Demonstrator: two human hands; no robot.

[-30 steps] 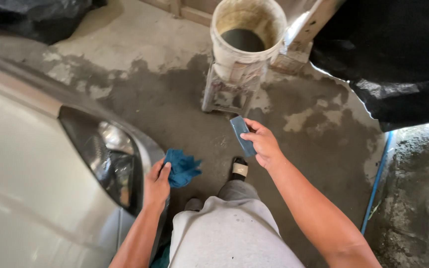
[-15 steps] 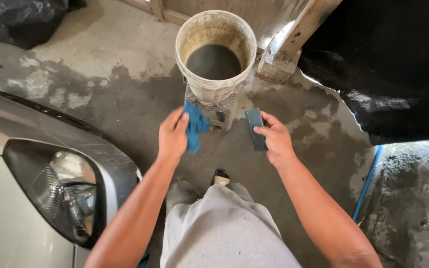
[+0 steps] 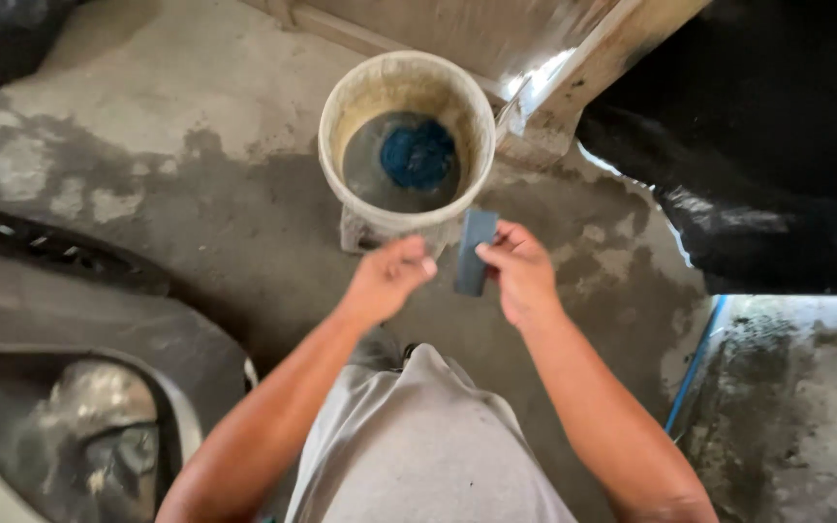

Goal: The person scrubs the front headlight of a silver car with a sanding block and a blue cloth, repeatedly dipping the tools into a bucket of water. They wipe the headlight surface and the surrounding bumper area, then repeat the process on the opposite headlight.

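While the right hand [image 3: 523, 274] pinches a small dark block [image 3: 475, 252] between thumb and fingertips, the block stands nearly upright, its long axis running from the hand toward the bucket [image 3: 405, 145], top end tipped slightly to the right. The block sits just below the bucket's near rim, between the two hands. Whether it is a sanding block or a sponge cannot be told.

The left hand [image 3: 387, 279] hangs just left of the block, fingers curled loosely together and holding nothing, its fingertips close to the block but apart from it.

The bucket is pale and stained, standing upright on a low grey block, and holds murky water with a blue cloth [image 3: 418, 155] sunk in the middle.

Below and around the bucket lies a rough concrete floor [image 3: 196, 213], dark with wet patches and paler where dry. To the left of the bucket, low in the view, curves the grey body of a car [image 3: 79, 339] with its headlight [image 3: 99, 436]. To the right of the bucket hangs a black sheet [image 3: 777, 145], and a wooden board [image 3: 612, 58] leans behind it.

Both forearms are bare and reach forward from the person's body toward the bucket, bent inward so the hands nearly meet; a knee in grey cloth [image 3: 418, 446] shows beneath them.
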